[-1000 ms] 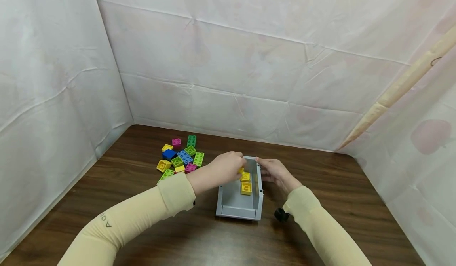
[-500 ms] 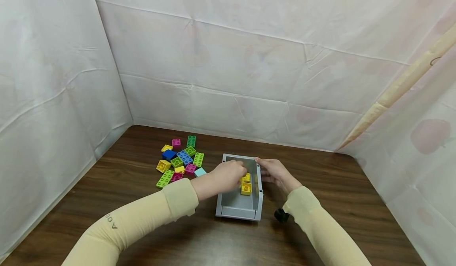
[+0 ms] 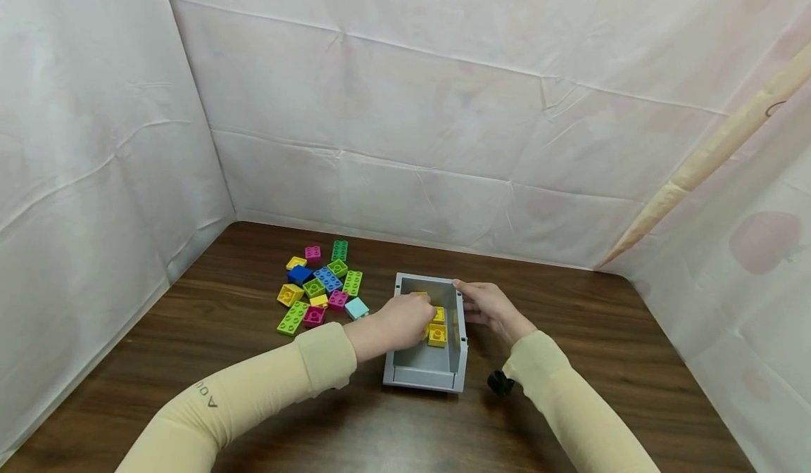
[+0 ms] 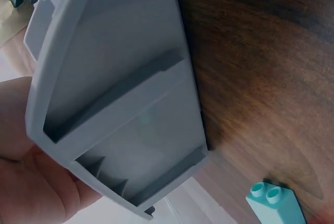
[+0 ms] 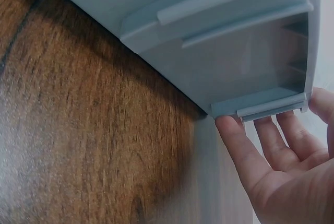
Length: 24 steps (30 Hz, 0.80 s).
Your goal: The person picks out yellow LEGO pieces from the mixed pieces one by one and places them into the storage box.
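Observation:
A grey plastic box (image 3: 424,379) stands on the table with several yellow building bricks (image 3: 437,335) inside. My left hand (image 3: 405,318) reaches over its left wall, fingers pointing down into it. A bit of yellow brick (image 3: 426,333) shows at its fingertips, which are mostly hidden. Another yellow brick peeks out behind the hand. My right hand (image 3: 491,307) holds the box's right wall, thumb at the rim and fingers against the outside, as the right wrist view shows with the fingers (image 5: 240,145). In the left wrist view, the box's outer wall (image 4: 115,98) hides the left fingertips.
Left of the box lies a loose pile of building bricks: a light blue brick (image 3: 357,308) nearest, then magenta (image 3: 314,316), lime (image 3: 293,318), blue (image 3: 328,279), green (image 3: 339,250) and yellow ones. White sheets (image 3: 412,107) hang behind and beside the wooden table (image 3: 570,332).
Inside the box my left hand has moved toward the near end, uncovering the far-left corner and a yellow brick there. My right hand and the box have stayed put.

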### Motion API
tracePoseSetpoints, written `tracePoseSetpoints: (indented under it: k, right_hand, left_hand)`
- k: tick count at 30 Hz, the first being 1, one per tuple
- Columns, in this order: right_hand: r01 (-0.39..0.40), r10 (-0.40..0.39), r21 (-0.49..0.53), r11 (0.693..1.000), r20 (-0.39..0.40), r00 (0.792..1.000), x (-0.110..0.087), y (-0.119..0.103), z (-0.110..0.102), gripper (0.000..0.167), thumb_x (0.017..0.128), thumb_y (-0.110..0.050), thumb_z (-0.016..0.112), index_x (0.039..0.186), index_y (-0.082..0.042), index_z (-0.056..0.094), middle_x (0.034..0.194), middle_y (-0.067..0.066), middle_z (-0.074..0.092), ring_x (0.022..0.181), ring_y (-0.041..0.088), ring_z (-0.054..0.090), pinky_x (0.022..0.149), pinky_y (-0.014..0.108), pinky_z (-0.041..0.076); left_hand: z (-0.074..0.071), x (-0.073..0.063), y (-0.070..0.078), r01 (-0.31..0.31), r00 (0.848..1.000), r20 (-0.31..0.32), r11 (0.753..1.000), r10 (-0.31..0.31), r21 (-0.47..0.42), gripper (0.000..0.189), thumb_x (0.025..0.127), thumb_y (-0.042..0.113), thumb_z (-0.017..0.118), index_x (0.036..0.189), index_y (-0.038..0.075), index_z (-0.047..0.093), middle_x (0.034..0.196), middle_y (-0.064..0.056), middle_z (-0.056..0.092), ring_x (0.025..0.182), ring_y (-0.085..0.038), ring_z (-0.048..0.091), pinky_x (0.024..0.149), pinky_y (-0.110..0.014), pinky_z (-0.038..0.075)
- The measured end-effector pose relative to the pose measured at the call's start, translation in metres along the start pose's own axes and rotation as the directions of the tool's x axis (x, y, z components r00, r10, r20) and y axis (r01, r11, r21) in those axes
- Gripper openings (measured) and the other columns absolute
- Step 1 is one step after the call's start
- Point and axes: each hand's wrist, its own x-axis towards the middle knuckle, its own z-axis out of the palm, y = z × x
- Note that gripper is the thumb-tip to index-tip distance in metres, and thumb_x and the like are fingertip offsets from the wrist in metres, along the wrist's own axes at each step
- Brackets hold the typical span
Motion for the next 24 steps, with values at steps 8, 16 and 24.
tracePoseSetpoints:
  k: [8, 16, 24]
  right_hand:
    - [0.003, -0.003, -0.004, 1.0, -0.001, 1.0, 0.0002, 0.0002, -0.0001, 0.051, 0.09, -0.041, 0.061, 0.119, 0.001, 0.062, 0.114, 0.015, 0.067, 0.095, 0.02, 0.067, 0.084, 0.041, 0.054]
    - [-0.001, 0.001, -0.009, 1.0, 0.001, 1.0, 0.0002, 0.0009, 0.0007, 0.051, 0.091, -0.041, 0.06, 0.12, 0.0, 0.061, 0.116, 0.016, 0.065, 0.097, 0.021, 0.066, 0.085, 0.042, 0.054]
    - [-0.002, 0.001, -0.013, 1.0, -0.007, 1.0, 0.0, 0.0, 0.0006, 0.051, 0.09, -0.042, 0.06, 0.119, 0.0, 0.062, 0.115, 0.015, 0.066, 0.097, 0.022, 0.066, 0.084, 0.041, 0.054]
  left_hand:
    - [0.0038, 0.0015, 0.0011, 0.007, 1.0, 0.027, 1.0, -0.008, 0.017, 0.013, 0.084, 0.016, 0.07, 0.096, 0.012, 0.072, 0.09, -0.002, 0.066, 0.075, -0.013, 0.058, 0.064, -0.029, 0.054]
    - [0.006, 0.0025, 0.0026, 0.007, 0.999, 0.044, 1.0, -0.008, 0.023, 0.012, 0.085, 0.011, 0.067, 0.096, 0.012, 0.072, 0.092, -0.003, 0.067, 0.078, -0.014, 0.061, 0.065, -0.03, 0.055]
    - [0.0073, 0.0042, 0.0036, 0.01, 0.999, 0.046, 0.999, -0.012, 0.044, 0.013, 0.084, 0.011, 0.068, 0.096, 0.013, 0.072, 0.092, -0.003, 0.067, 0.079, -0.014, 0.062, 0.067, -0.031, 0.055]
